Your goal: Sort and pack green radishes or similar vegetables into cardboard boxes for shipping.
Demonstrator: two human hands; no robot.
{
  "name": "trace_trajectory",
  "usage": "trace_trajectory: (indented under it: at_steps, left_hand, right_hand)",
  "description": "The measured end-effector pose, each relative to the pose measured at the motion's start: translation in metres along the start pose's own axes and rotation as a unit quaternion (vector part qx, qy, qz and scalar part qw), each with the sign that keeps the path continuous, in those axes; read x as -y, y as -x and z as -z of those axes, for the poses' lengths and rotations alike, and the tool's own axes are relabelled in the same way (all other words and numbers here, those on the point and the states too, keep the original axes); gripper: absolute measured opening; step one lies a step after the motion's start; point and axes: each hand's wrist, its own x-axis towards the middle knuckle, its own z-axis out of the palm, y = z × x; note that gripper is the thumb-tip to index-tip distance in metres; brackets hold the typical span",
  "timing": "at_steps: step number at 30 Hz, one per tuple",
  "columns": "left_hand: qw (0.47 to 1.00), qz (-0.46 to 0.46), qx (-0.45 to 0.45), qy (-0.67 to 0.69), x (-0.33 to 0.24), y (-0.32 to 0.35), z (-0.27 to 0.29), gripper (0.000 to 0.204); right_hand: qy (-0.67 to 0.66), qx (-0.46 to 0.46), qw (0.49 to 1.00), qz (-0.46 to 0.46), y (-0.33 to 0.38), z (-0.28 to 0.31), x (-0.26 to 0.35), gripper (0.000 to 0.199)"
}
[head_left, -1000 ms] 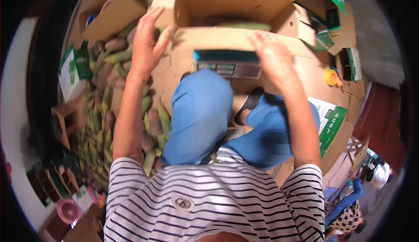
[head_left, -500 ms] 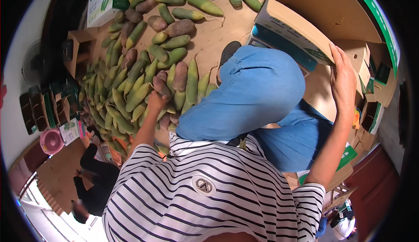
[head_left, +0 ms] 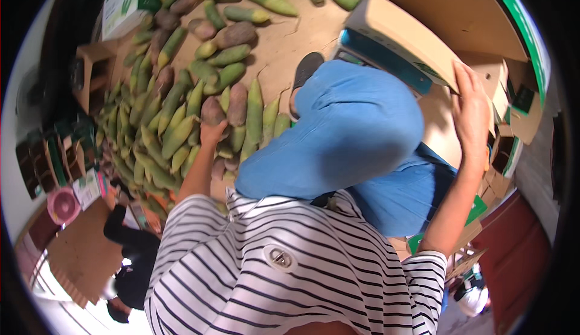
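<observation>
My left hand (head_left: 212, 133) is closed around the lower end of a reddish-brown radish (head_left: 212, 111), which stands upright at the near side of the pile. Green radishes (head_left: 178, 137) lie heaped around and left of it, and another reddish-brown radish (head_left: 238, 102) lies just to its right. On the far right, my right hand (head_left: 472, 102) grips the near end of a cardboard box's side wall (head_left: 411, 30), its fingers stretched along the edge. The box stands open; what lies deep inside is hidden.
My bent knee (head_left: 356, 111) in blue trousers fills the middle, between pile and box. A white-and-green carton (head_left: 130, 6) stands far left. Another person in black (head_left: 136, 250) is at the lower left, by a pink fan (head_left: 63, 206). More cartons (head_left: 510, 154) stand right.
My left hand has taken a fuller hold of the reddish-brown radish, which is now more upright. My right hand stays at the box edge. The whole view has shifted slightly.
</observation>
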Motion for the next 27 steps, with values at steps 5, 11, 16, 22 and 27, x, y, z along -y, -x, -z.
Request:
trace_trajectory:
  at_steps: [5, 11, 16, 22, 27]
  left_hand:
    - [0.977, -0.003, 0.014, 0.213, -0.043, 0.016, 0.022, 0.076]
    - [0.896, -0.268, -0.011, 0.353, -0.249, 0.083, 0.095, 0.064]
    - [0.737, -0.568, -0.052, 0.363, -0.430, 0.152, 0.135, 0.081]
    - [0.650, -0.732, -0.036, 0.201, -0.533, 0.175, 0.115, 0.076]
    - [0.718, -0.638, -0.060, 0.273, -0.465, 0.129, 0.101, 0.050]
  right_hand:
    - [0.003, -0.024, 1.000, 0.018, 0.000, 0.000, 0.007, 0.055]
    - [0.006, -0.037, 0.999, 0.010, 0.005, -0.003, 0.004, 0.054]
    - [0.009, -0.044, 0.999, 0.013, 0.004, -0.005, 0.006, 0.052]
    - [-0.005, -0.052, 0.999, 0.013, 0.003, -0.004, 0.006, 0.051]
    - [-0.012, -0.071, 0.997, 0.009, 0.006, -0.007, 0.002, 0.044]
